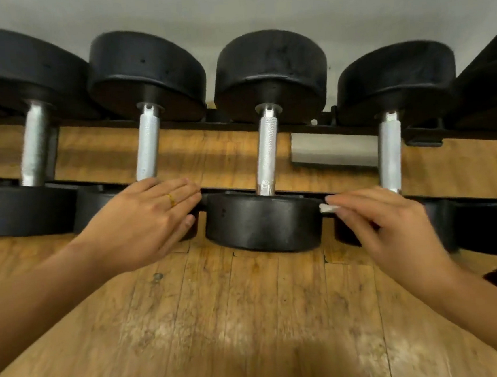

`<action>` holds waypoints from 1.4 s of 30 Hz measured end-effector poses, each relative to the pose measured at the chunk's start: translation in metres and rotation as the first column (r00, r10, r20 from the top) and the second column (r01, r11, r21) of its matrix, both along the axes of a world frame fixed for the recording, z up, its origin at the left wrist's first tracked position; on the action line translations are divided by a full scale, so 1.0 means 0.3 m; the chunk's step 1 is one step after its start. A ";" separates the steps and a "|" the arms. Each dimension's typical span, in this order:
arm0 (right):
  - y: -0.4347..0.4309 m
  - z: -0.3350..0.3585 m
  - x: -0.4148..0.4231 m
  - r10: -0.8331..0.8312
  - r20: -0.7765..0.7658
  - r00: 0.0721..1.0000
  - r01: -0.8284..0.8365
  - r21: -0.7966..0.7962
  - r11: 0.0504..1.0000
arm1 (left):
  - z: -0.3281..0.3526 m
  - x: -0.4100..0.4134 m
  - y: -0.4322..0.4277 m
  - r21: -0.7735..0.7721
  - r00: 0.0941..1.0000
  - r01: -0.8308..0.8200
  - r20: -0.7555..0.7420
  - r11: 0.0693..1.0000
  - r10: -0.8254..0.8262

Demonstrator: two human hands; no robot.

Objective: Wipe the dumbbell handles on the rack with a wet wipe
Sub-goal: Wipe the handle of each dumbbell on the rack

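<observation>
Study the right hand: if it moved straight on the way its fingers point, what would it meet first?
The right hand, pinching the wet wipe, points leftward. It would probably first meet the right edge of the middle dumbbell's near black head; depth leaves unclear whether the wipe touches it.

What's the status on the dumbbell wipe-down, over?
Left hand open, flat over a near dumbbell head. Right hand pinches wet wipe. Middle handle untouched, nothing blocking it.
</observation>
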State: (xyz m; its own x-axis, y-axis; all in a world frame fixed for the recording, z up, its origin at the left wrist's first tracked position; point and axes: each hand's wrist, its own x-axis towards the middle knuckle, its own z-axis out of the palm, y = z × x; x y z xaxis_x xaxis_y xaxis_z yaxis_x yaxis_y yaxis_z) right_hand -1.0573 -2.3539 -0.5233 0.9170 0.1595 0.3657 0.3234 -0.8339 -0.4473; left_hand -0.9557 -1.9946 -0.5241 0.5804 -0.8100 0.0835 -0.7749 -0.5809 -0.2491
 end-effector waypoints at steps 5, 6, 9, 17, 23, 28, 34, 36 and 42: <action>0.164 -0.019 0.055 -0.330 -0.130 0.935 0.355 0.360 0.863 | 0.036 0.045 0.038 0.102 0.988 0.082 -0.140 0.991 -0.067; 0.185 -0.027 0.051 -0.360 -0.142 0.922 0.386 0.394 0.834 | 0.042 0.048 0.042 0.127 0.985 0.102 -0.148 0.987 -0.083; 0.223 -0.018 0.017 -0.405 -0.217 0.888 0.458 0.485 0.745 | 0.044 0.033 0.044 0.149 0.987 0.118 -0.128 0.982 -0.100; 0.293 -0.008 -0.047 -0.503 -0.368 0.782 0.620 0.535 0.573 | 0.038 0.034 0.061 0.050 0.974 0.204 -0.105 0.978 -0.198; 0.365 0.025 -0.078 -0.474 -0.491 0.731 0.680 0.589 0.438 | 0.052 0.068 0.075 0.112 0.949 0.290 -0.161 0.951 -0.270; 0.322 0.022 -0.071 -0.506 -0.485 0.714 0.697 0.567 0.440 | 0.048 0.098 0.076 0.157 0.913 0.402 -0.151 0.902 -0.380; 0.308 0.021 -0.045 -0.500 -0.477 0.723 0.690 0.461 0.558 | 0.047 0.101 0.104 0.017 0.886 0.449 -0.142 0.893 -0.442; 0.313 0.019 -0.058 -0.495 -0.473 0.729 0.683 0.455 0.572 | 0.043 0.105 0.108 0.006 0.884 0.451 -0.142 0.893 -0.446; 0.305 0.019 -0.015 -0.575 -0.527 0.626 0.780 0.406 0.476 | 0.029 0.099 0.107 -0.004 0.884 0.451 -0.135 0.893 -0.447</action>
